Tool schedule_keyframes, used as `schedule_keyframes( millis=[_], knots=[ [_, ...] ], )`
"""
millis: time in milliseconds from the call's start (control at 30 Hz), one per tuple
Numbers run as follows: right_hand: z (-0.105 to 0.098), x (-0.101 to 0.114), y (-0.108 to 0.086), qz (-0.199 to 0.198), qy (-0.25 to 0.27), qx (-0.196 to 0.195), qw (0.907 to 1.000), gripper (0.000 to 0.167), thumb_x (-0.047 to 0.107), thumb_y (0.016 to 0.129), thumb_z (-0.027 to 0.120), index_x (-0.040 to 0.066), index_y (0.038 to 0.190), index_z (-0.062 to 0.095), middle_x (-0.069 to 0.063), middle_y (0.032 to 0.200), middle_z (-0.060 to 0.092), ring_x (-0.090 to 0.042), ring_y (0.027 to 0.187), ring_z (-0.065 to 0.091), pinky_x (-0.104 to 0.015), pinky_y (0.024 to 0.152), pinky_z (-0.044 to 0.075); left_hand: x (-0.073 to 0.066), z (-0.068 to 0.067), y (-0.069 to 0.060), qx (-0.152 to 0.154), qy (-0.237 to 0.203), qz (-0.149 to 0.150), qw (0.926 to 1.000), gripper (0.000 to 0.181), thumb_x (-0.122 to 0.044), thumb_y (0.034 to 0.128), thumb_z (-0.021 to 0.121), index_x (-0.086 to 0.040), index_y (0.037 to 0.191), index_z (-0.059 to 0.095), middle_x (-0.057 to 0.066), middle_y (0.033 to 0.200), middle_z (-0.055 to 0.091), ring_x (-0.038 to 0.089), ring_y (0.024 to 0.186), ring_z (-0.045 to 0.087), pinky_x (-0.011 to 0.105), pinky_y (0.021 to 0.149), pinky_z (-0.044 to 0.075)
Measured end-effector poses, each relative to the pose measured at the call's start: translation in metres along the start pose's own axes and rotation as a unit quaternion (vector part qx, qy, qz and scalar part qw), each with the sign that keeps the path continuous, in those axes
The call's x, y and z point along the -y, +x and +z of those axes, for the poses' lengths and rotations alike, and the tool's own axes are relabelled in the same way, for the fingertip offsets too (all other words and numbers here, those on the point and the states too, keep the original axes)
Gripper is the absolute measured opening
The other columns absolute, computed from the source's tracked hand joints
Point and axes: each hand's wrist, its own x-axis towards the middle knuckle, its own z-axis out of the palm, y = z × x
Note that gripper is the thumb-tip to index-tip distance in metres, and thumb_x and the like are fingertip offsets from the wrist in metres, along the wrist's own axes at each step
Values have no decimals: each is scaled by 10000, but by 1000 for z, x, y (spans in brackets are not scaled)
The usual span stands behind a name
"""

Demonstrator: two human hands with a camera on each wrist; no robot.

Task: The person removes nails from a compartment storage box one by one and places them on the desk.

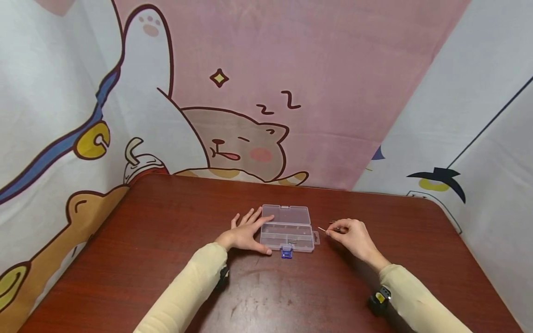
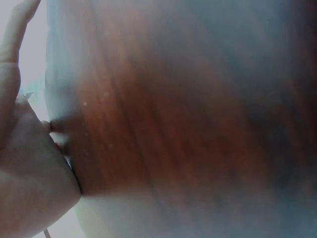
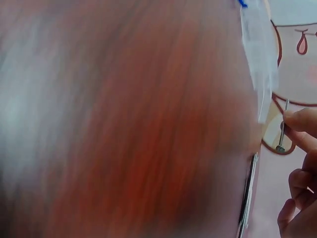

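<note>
A clear plastic compartment box (image 1: 272,243) lies on the table with its lid (image 1: 287,214) folded back and a blue latch (image 1: 286,253) at the front. Several thin metal pieces (image 1: 293,241) lie in a front compartment. My left hand (image 1: 243,236) rests at the box's left side, fingers spread, index finger over the box and thumb by its front corner. To the right of the box, my right hand (image 1: 351,236) pinches a thin screw (image 3: 283,129) between thumb and forefinger, its head pointing down in the right wrist view. The left wrist view shows part of the left hand (image 2: 34,163).
A hanging tab (image 1: 316,237) sticks out from the box's right end. Thin pieces (image 1: 333,222) lie on the table behind the right hand, partly hidden. The brown wooden table (image 1: 266,296) backs onto a printed cloth (image 1: 333,92).
</note>
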Motion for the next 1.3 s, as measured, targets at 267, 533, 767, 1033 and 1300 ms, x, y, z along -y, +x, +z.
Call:
schedule_keyframes(
  millis=[267, 533, 767, 1033, 1300],
  knots=[
    [-13, -20, -3, 10, -147, 221, 9996, 49, 125, 827, 771, 90, 818, 738, 73, 677, 562, -47, 518, 305, -246, 496, 287, 0, 0, 0, -5, 18, -19, 10000, 951, -539, 739, 775, -290, 1523, 299, 107, 1612, 28, 346, 1452, 15, 645, 1047, -3],
    [-22, -37, -5, -18, -327, 385, 9987, 78, 181, 852, 758, 107, 828, 749, 64, 703, 553, -57, 547, 336, -252, 525, 311, 0, -1, 0, 22, 22, -42, 10000, 957, -550, 736, 772, -300, 1525, 291, 93, 1613, 17, 331, 1454, 5, 639, 1051, -10],
    [-29, -48, -3, -384, -532, 514, 9965, 84, 122, 823, 777, 205, 830, 763, 113, 806, 643, -51, 660, 483, -245, 588, 408, 1, -1, 1, 51, -23, -39, 10000, 958, -541, 735, 775, -294, 1524, 292, 95, 1614, 12, 340, 1453, 8, 640, 1051, -11],
    [-34, -59, 3, -951, -641, 536, 9920, 117, 90, 782, 802, 201, 802, 770, 165, 755, 587, -88, 688, 541, -251, 608, 426, -1, -2, -1, 79, -13, -71, 9999, 962, -546, 736, 771, -299, 1527, 283, 87, 1614, 12, 328, 1455, -1, 632, 1056, -17],
    [-37, -65, 8, -2065, -817, 351, 9744, 216, -4, 693, 836, 185, 747, 748, 186, 664, 493, 43, 572, 385, -157, 512, 311, 0, -1, 0, 66, -6, -49, 10000, 956, -543, 738, 772, -291, 1525, 290, 96, 1614, 19, 338, 1454, 7, 636, 1054, -8]
  ],
)
